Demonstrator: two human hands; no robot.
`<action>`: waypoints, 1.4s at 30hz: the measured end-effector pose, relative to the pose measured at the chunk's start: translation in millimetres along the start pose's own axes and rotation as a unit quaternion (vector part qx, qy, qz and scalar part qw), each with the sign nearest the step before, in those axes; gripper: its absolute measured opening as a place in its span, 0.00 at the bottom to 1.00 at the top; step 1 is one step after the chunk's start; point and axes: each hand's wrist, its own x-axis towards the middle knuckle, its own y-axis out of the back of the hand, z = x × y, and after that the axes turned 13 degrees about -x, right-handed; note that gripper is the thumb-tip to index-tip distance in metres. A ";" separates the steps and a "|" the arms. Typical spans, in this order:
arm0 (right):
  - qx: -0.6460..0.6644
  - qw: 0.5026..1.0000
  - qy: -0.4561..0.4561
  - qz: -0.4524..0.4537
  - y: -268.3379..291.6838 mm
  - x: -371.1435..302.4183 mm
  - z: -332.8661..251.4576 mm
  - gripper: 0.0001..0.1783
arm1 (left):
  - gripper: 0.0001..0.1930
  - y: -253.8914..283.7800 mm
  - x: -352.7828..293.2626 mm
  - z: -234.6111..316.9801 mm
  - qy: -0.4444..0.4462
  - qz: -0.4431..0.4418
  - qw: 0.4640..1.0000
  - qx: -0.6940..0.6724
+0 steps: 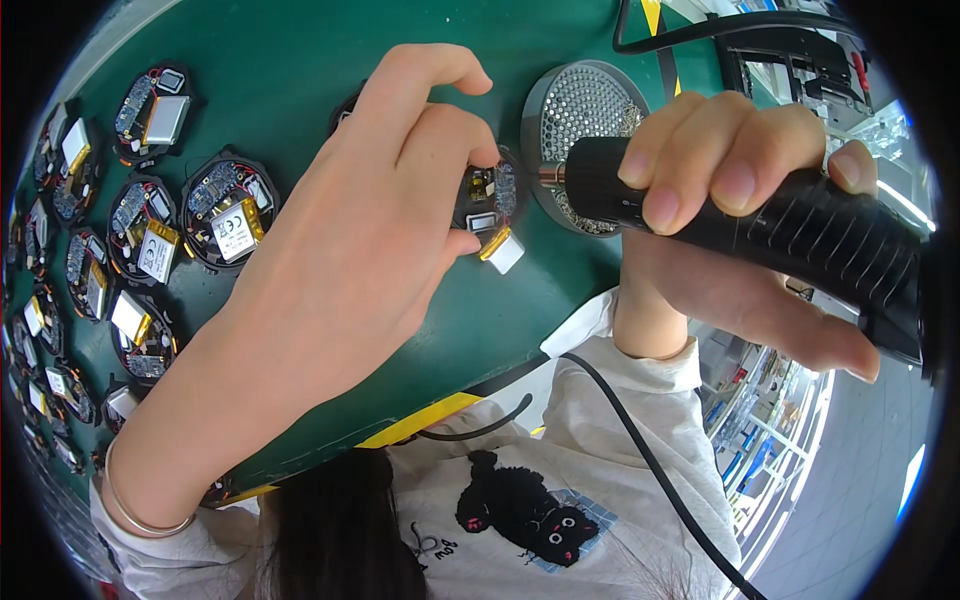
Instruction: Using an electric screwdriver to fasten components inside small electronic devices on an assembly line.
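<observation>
My left hand [330, 230] has its thumb and fingers closed round the edge of a small round circuit-board assembly [507, 185] on the green mat. A silver battery pouch [505, 253] with yellow tape sticks out from its near side. My right hand [700, 270] is wrapped round a thick black electric screwdriver [800, 235], lying nearly level with its metal nose toward the assembly. Whether the bit touches it, I cannot tell. Behind the nose stands a round grey screw tray [533, 120], its perforated plate full of small holes and loose screws heaped along one side.
Several similar round assemblies [230, 210] with batteries spread over the left of the green mat [290, 60]. Another lies partly hidden behind my left hand. A black cable [660, 45] and a dark stand [790, 60] are at the back right. Another cable [640, 440] crosses my shirt.
</observation>
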 end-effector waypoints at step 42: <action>0.060 0.995 0.004 -0.081 -8.5 19.7 16.7 0.55 | 0.22 2.9 -3.6 -0.7 -0.057 0.022 0.980 0.190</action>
